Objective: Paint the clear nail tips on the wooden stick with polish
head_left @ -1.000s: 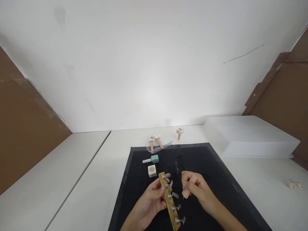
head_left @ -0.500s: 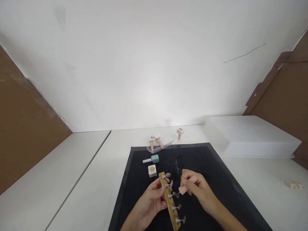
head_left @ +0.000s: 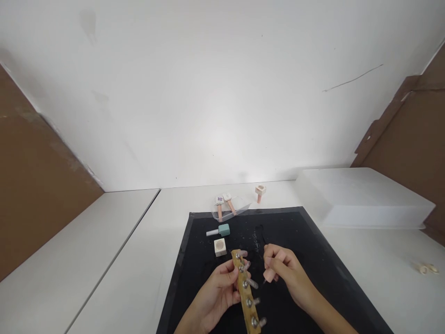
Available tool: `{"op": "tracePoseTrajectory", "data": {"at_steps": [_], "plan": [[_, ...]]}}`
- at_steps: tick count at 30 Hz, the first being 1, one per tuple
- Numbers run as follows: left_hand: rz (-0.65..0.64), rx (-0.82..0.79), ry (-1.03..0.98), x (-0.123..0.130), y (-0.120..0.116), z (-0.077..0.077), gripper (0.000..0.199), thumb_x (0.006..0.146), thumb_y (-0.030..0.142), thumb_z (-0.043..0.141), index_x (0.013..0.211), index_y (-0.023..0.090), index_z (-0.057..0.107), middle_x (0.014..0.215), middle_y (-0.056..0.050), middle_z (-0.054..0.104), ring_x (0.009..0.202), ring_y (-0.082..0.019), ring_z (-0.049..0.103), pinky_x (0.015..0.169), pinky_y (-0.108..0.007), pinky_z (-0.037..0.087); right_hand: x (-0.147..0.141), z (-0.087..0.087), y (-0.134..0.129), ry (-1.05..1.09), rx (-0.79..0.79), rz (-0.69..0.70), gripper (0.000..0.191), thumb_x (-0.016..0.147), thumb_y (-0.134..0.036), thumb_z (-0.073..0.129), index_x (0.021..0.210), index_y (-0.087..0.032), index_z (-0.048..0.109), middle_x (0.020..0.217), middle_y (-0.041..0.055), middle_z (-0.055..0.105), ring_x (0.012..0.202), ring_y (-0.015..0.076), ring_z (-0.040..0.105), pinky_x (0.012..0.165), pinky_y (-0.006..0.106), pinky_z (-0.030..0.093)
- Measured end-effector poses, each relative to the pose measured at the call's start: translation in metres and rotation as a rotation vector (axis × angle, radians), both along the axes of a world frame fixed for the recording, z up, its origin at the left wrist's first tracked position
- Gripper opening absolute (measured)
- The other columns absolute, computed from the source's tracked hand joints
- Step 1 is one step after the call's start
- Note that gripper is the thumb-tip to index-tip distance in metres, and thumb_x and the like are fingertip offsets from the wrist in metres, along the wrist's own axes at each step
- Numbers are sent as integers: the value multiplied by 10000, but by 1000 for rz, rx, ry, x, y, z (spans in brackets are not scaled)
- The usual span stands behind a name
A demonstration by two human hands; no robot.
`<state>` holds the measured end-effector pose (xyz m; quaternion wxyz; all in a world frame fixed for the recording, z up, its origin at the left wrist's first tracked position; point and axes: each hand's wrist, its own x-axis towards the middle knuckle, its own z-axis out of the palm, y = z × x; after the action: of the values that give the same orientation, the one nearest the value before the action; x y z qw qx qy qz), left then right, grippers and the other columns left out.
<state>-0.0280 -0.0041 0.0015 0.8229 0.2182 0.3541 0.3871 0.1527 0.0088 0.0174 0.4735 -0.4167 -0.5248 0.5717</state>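
Note:
My left hand point(head_left: 222, 290) is closed round a wooden strip point(head_left: 245, 292) that carries several metal nail-tip stands, with nail tips point(head_left: 251, 282) sticking out to the right. In my right hand point(head_left: 285, 273) is a pink nail polish cap point(head_left: 269, 274), its thin brush pointing down-left toward the tips, slightly apart from them. A white square nail polish bottle point(head_left: 219, 247) without a cap stands on the black mat, just beyond my left hand. Behind that lies a green nail polish bottle point(head_left: 224, 229) with a pale cap.
A clear tray point(head_left: 241, 206) holding two pink-capped bottles point(head_left: 228, 199) sits at the mat's far edge. Another pink-capped bottle point(head_left: 260, 191) is right of it. A translucent plastic box point(head_left: 365, 199) stands at the right, with small beige pieces point(head_left: 426, 267) in front. The black mat point(head_left: 288, 227) covers the middle.
The wooden strip has turned in my left hand, so its nail tips now face more to the right. My right hand has drawn the brush slightly away from the tips.

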Motion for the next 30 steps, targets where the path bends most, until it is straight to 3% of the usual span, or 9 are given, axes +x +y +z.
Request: {"op": "tracePoseTrajectory", "data": {"at_steps": [10, 18, 30], "plan": [[-32, -6, 37, 0, 1, -3, 256, 719, 235, 647, 950, 122, 655, 777, -58, 636, 622, -89, 547, 586, -226, 391, -1, 2, 1, 131, -67, -7, 198, 692, -247, 561, 522, -159, 512, 485, -42, 456, 409, 74, 373, 416, 200, 262], [-18, -10, 46, 0, 2, -3, 284, 698, 256, 669, 948, 124, 655, 752, -52, 636, 617, -93, 556, 568, -225, 376, 1, -6, -1, 107, 29, 104, 241, 735, -320, 599, 564, -154, 562, 502, -28, 474, 437, 87, 359, 425, 215, 247], [8, -41, 29, 2, 4, -1, 278, 686, 250, 678, 932, 125, 649, 751, -42, 630, 606, -83, 550, 534, -202, 342, 2, 6, -3, 3, 155, 248, 287, 763, -382, 591, 594, -149, 597, 581, -17, 467, 508, 106, 386, 493, 242, 281]]}}
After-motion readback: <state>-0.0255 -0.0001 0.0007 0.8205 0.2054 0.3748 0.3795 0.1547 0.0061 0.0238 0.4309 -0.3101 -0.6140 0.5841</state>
